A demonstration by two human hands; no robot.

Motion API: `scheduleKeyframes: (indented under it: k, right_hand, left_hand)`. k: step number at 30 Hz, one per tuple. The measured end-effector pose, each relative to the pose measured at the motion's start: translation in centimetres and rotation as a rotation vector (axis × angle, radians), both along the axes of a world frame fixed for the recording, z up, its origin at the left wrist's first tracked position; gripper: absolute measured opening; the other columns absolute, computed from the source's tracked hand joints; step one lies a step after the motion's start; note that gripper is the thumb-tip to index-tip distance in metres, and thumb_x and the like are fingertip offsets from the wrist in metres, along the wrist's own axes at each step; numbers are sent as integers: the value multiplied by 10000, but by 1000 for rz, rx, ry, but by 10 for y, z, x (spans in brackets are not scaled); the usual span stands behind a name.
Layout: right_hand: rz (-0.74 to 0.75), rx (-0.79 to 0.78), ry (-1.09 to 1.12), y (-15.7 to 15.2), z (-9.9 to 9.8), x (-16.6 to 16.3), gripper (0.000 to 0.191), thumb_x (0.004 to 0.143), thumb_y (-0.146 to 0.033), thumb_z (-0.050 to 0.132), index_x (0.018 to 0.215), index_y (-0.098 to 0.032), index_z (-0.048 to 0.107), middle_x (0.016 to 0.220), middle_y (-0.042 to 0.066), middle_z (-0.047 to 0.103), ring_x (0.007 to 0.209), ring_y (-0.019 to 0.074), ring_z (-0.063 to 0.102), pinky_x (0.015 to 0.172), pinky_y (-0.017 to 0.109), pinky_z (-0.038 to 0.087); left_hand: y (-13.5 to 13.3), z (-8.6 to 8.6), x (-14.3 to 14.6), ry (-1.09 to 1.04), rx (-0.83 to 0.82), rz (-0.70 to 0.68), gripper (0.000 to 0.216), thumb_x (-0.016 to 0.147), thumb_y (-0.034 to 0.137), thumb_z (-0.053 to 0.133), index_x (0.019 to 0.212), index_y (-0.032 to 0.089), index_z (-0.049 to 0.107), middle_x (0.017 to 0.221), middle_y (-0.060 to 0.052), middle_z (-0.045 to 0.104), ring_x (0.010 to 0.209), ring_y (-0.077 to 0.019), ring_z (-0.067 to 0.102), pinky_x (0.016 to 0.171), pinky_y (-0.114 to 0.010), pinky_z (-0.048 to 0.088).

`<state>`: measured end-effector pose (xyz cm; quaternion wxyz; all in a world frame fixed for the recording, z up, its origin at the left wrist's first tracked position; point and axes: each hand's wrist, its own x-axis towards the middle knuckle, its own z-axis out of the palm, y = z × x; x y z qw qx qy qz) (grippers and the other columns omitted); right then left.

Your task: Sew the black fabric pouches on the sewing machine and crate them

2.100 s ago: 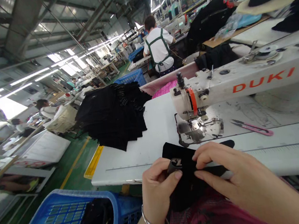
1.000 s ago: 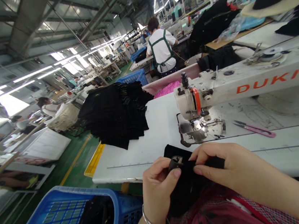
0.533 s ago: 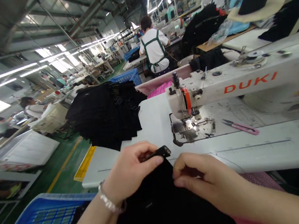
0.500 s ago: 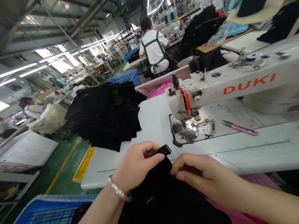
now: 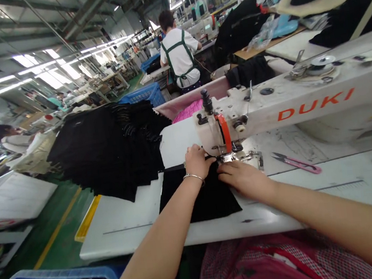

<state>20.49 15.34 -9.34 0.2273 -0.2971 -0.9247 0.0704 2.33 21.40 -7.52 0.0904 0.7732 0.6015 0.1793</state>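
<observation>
A piece of black fabric (image 5: 203, 200) lies flat on the sewing table, its upper edge reaching the presser foot (image 5: 230, 157) of the white sewing machine (image 5: 257, 112). My left hand (image 5: 197, 161) is closed on the fabric's upper edge, just left of the foot, with the thumb pointing at the needle area. My right hand (image 5: 245, 178) lies on the fabric's right side, below the foot, its fingers stretched out and touching the cloth. The needle itself is hidden by the machine head and my fingers.
A large stack of black fabric pieces (image 5: 106, 149) rests on the table's left. Pink thread snips (image 5: 299, 164) lie right of the foot. A blue basket (image 5: 53, 275) stands below left. Beyond the table, a person in a green-strapped apron (image 5: 179, 59) sits facing away.
Both hands have carried the black fabric from the table's front edge forward to the presser foot. The fabric now lies on the tabletop. The view has shifted slightly.
</observation>
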Motion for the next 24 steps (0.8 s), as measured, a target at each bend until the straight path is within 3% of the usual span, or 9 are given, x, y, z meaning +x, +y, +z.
scheduleKeyframes:
  k: [5,8,12,18,24]
  right_hand:
    - [23,23,-19,5,-4,21,244,866,-41,516,1037,-139,660,1114,129,661,1135,242,568,964,429,476]
    - [15,27,20,-2,-8,27,245,905,-75,488,1071,-145,653,1128,122,666,1159,233,562,1002,430,452]
    - [-7,17,32,-5,-10,24,235,922,-92,475,1080,-142,642,1145,118,659,1149,237,568,992,423,453]
    - [-37,8,26,-4,-9,22,256,902,-72,479,1081,-154,643,1147,105,661,1131,240,575,971,418,458]
    - [-27,10,46,-6,-8,23,254,883,-57,489,1052,-147,656,1137,110,668,1109,230,593,970,399,461]
  left_hand:
    - [-7,-8,12,2,35,-46,210,889,295,612,1013,143,687,1014,-134,682,971,-283,632,832,-398,512]
    - [-34,-11,11,-2,48,-133,179,903,222,587,1040,163,685,1062,-103,686,1029,-247,624,922,-389,505]
    - [-56,-14,3,52,122,-334,303,927,115,515,1214,149,608,1284,-98,604,1211,-209,538,1084,-393,424]
    - [-45,-17,-4,73,168,-500,303,914,88,528,1208,111,600,1267,-111,622,1211,-196,554,1083,-375,447]
    - [-49,-18,-4,10,179,-485,305,914,88,526,1205,137,600,1237,-95,648,1172,-182,584,1060,-376,473]
